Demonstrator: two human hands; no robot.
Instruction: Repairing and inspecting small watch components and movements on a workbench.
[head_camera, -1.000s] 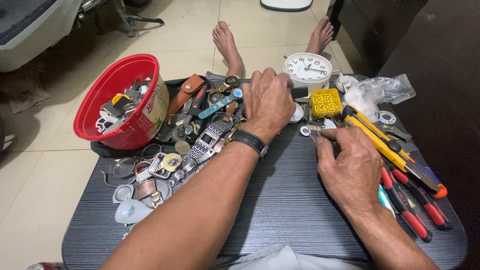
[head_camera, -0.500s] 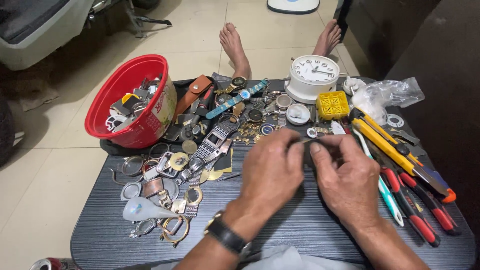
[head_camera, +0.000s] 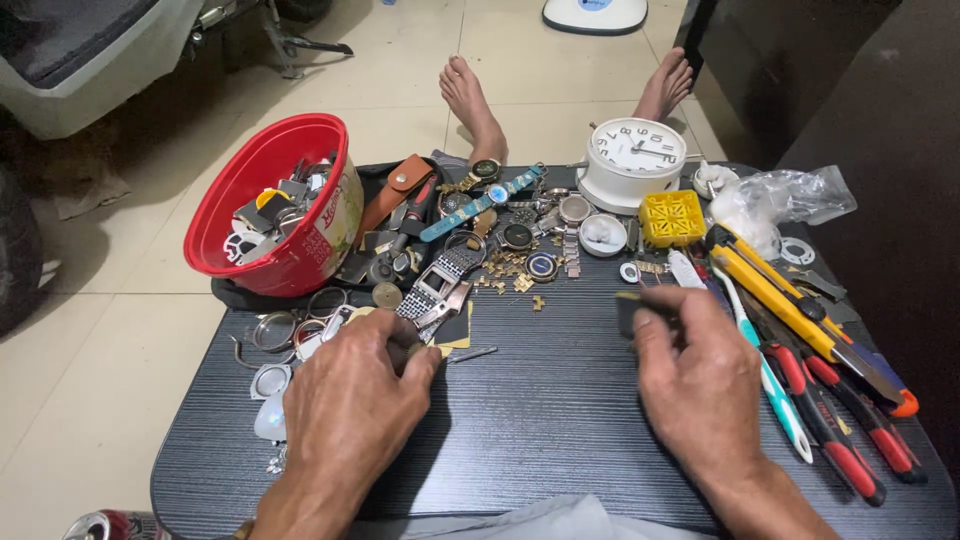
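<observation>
- Our right hand (head_camera: 700, 385) pinched a small dark part (head_camera: 628, 312) at its fingertips, above the bare table (head_camera: 540, 420).
- Our left hand (head_camera: 350, 400) curled over loose watch parts (head_camera: 440, 290); we could not tell whether it gripped any.
- The part could have slipped into the clutter.
- A red bowl (head_camera: 270, 205), clock (head_camera: 633, 160) and screwdrivers (head_camera: 840, 420) crowded both sides.

Both hands rest palm-down, left hand (head_camera: 350, 395) loosely curled, right hand (head_camera: 697, 375) pinching with fingertips.

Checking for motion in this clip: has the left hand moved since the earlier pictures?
Yes. The left hand has come back toward the person and leftward, away from the white clock.
</observation>
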